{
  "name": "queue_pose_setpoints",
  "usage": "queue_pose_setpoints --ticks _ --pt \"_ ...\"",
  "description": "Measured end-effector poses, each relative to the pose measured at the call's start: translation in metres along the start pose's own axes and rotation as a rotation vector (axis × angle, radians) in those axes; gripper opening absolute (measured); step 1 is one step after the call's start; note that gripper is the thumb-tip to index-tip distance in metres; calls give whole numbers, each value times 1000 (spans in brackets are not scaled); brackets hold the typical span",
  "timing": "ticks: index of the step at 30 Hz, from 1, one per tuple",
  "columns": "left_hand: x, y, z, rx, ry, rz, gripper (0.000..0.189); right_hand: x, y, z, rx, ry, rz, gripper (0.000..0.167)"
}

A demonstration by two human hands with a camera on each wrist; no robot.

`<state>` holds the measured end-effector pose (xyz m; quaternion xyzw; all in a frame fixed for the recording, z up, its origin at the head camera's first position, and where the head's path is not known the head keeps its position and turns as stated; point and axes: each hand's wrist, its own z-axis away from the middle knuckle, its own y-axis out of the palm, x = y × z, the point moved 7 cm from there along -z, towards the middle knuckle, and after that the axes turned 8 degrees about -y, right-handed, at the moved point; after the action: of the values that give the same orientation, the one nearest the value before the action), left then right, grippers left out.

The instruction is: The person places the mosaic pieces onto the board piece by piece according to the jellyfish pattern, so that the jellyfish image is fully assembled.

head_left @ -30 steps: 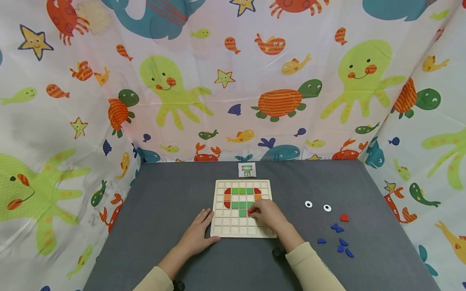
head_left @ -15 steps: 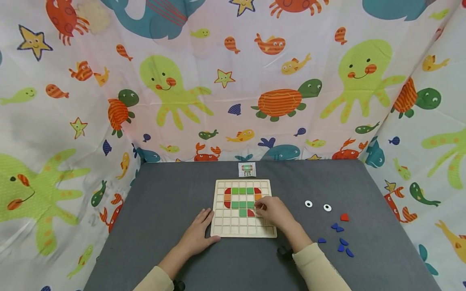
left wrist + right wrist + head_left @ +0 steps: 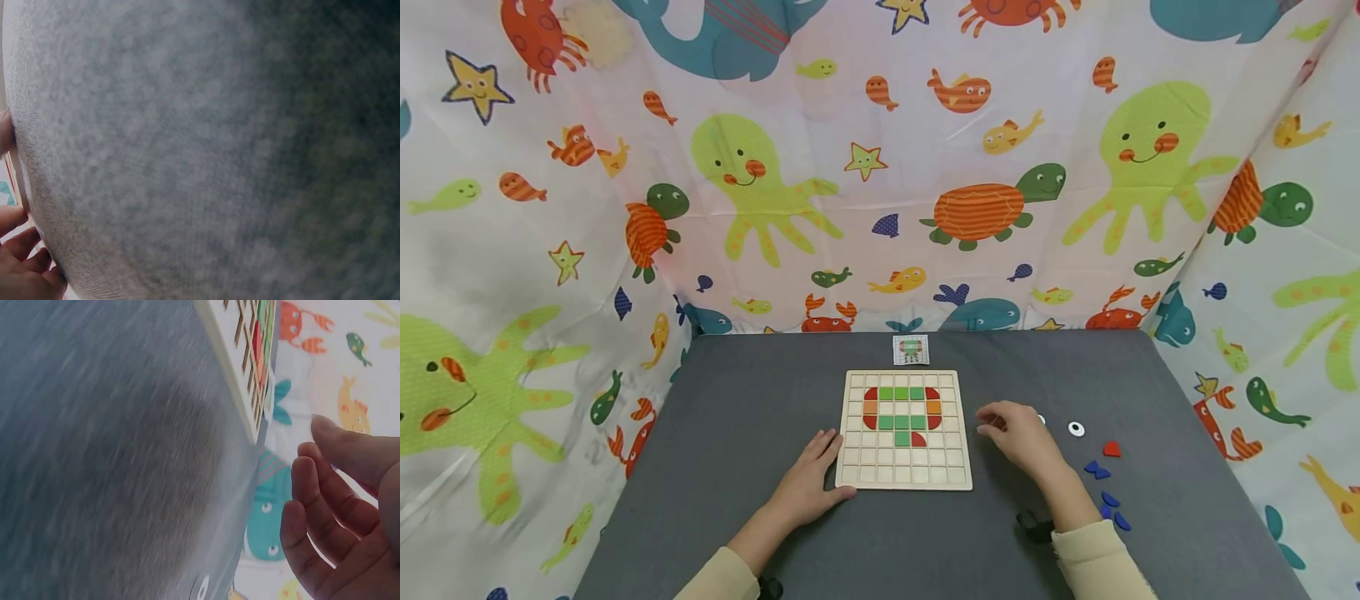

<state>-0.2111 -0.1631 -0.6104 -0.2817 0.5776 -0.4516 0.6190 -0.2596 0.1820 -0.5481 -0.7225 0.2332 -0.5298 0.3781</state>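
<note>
A square wooden grid board [image 3: 857, 475] lies on the grey table, with red, orange and green pieces set in its squares. My left hand [image 3: 808, 483] rests at the board's left edge, fingers along its side and thumb at the near corner. Off the board's right side, my right hand [image 3: 1018, 437] hovers over the table with loosely bent fingers and nothing between them. In the right wrist view, the fingers [image 3: 304, 478] are bent with a gap to the thumb. A white ring-shaped eye piece [image 3: 1041, 419] is mostly hidden behind the right hand.
Another eye piece [image 3: 1076, 429], a red piece [image 3: 1111, 450] and several blue pieces [image 3: 1096, 470] lie on the table's right side. A small picture card [image 3: 911, 350] stands behind the board. A curtain with sea animals [image 3: 820, 192] hangs around the table.
My right hand has left the board and moved right, towards the eye pieces. A red piece now shows in the square where its fingers were. My left hand has stayed at the board's edge.
</note>
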Motion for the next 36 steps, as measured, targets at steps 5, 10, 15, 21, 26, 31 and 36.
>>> queue_pose_setpoints --ticks 5,10,15,21,26,31,36 --pt "0 0 1 6 1 0 95 -17 -13 13 -8 25 44 21" --pt "-2 -2 1 9 12 2 95 -33 -29 28 -48 26 55 22" --pt "-1 0 0 7 13 3 95 -48 -49 42 -99 25 94 21" --pt "2 1 0 7 0 5 96 -64 -67 56 -106 80 123 22" --pt "0 0 1 10 -1 10 95 -77 -79 65 -106 112 151 23" --pt "1 0 0 11 -4 6 95 -95 -89 74 -90 166 147 26" --pt "1 1 0 20 -6 4 95 -118 -96 85 -33 238 173 32"
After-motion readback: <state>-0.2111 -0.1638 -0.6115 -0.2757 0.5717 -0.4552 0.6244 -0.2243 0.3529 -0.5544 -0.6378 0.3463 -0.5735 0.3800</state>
